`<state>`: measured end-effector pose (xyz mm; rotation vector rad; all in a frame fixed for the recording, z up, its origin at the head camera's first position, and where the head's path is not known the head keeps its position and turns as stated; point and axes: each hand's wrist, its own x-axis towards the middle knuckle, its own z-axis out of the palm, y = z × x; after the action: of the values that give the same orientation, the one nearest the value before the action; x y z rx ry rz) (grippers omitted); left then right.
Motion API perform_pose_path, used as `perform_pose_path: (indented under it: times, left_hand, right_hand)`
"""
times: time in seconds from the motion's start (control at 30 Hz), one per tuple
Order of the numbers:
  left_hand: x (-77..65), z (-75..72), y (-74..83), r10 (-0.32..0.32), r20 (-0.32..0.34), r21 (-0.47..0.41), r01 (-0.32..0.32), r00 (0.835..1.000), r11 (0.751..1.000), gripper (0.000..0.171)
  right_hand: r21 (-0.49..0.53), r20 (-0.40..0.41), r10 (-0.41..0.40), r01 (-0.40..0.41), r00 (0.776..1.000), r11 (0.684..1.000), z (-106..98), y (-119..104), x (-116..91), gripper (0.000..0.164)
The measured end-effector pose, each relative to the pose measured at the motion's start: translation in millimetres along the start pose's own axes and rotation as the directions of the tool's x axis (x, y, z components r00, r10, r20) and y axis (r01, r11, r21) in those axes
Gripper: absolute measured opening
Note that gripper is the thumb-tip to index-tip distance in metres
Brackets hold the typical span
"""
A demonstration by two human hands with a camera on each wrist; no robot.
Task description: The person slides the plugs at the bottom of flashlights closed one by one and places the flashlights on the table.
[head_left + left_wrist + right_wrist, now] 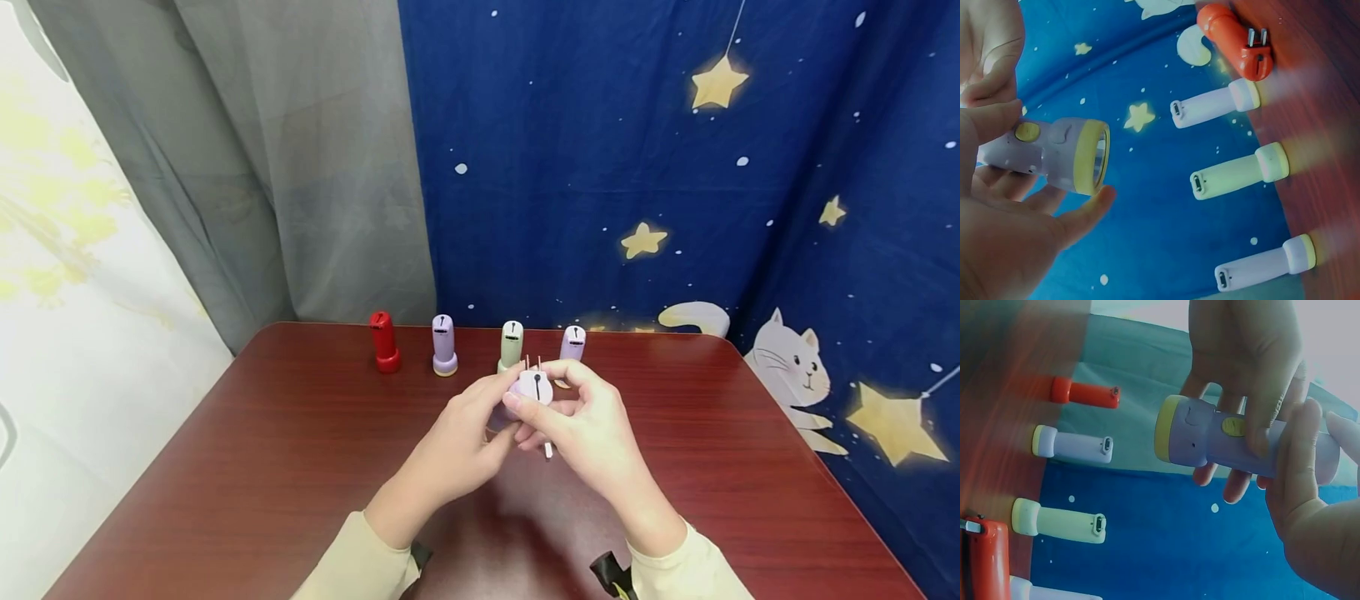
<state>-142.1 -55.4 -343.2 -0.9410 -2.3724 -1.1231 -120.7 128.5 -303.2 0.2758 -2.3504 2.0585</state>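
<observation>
Both hands hold a pale purple flashlight [536,385] above the table, its two-pronged plug unfolded at the top in the head view. My left hand [465,437] curls round its body, with the thumb beside the yellow button in the right wrist view. Around the tail end, my right hand [600,429] grips with thumb and fingers. The yellow-rimmed lens end of this flashlight [1094,156] points down, hidden by the hands in the head view. A red flashlight [1238,44] with its prongs out is close to the right hand.
Standing lens-down along the table's [315,467] far edge are a red flashlight [385,343], a purple flashlight [444,343], a green flashlight [512,337] and another purple flashlight [572,342], partly behind my right hand. Grey and starry blue curtains [540,167] hang behind the table.
</observation>
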Motion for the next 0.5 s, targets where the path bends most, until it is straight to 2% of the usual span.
perform_pose_path:
  times: [0.13, 0.27, 0.5]
  left_hand:
    - [-5.4, -4.0, 4.7, -0.016, -0.075, 0.037, 0.019, 0.997, 0.999, 0.068]
    - [-11.8, -2.9, 9.4, -0.041, -0.140, 0.030, 0.046, 0.989, 0.998, 0.069]
    - [-11.2, 2.6, 17.2, -0.149, -0.148, -0.066, 0.141, 0.978, 0.988, 0.074]
  right_hand:
    - [0.023, 0.012, -0.006, 0.006, 1.000, 1.000, 6.0, -5.6, -2.4, 0.045]
    - [0.095, 0.030, -0.019, 0.016, 0.999, 0.995, 13.1, -7.4, -5.3, 0.043]
    - [0.245, 0.034, -0.001, -0.008, 0.999, 0.970, 17.8, -10.1, -7.9, 0.043]
